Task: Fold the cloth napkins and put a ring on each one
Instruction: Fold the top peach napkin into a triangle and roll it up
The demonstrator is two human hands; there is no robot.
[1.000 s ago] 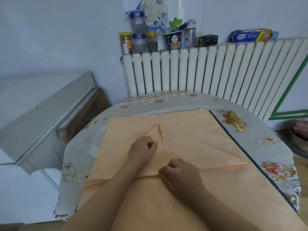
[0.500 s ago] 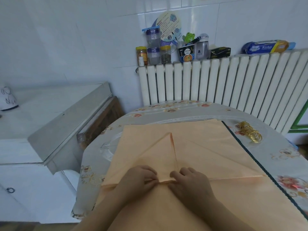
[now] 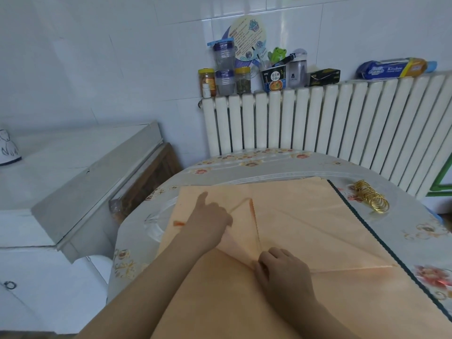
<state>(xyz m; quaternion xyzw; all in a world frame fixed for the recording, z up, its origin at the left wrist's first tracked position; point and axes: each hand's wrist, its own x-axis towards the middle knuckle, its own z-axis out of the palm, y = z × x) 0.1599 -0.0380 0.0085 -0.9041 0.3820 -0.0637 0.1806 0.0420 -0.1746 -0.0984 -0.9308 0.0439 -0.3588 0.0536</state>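
Observation:
A peach cloth napkin (image 3: 305, 216) lies spread on a stack of the same cloths, with two corners folded in to a centre seam. My left hand (image 3: 209, 222) rests on the left folded flap, index finger stretched forward, pressing along the fold. My right hand (image 3: 281, 272) presses down with curled fingers on the near end of the seam where the flaps meet. A pile of gold napkin rings (image 3: 371, 199) lies on the table to the right of the cloth, apart from both hands.
The round table (image 3: 256, 165) has a flowered plastic cover. Behind it stands a white radiator (image 3: 318, 123) with jars, a cup and boxes on top. A white cabinet (image 3: 73, 172) stands to the left, close to the table's edge.
My left hand has slid forward from the seam's near end up along the left flap's fold. My right hand stays at the near end. The camera has tilted up slightly.

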